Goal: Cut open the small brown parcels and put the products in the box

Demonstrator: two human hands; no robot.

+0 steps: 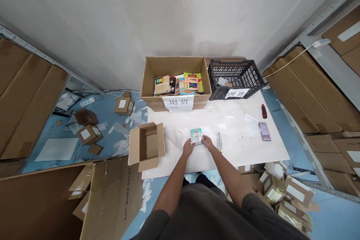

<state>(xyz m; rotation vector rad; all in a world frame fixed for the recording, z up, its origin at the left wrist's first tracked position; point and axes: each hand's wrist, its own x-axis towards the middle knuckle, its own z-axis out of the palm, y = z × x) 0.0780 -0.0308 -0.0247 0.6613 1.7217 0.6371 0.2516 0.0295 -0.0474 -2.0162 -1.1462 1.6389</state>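
Observation:
A small flat teal package with a round picture on its front lies on or just above the white-covered table. My left hand grips its lower left corner with the fingertips. At the right edge, my right hand pinches it too. Just right of that hand lies a slim grey tool with a yellow end, perhaps a cutter. To the left of my hands stands an open cardboard box, its flaps folded outward.
At the back, a large carton holds books and colourful packs, beside a black plastic crate. A red cutter and a blurred purple item lie at right. Discarded boxes and a big carton flank the table.

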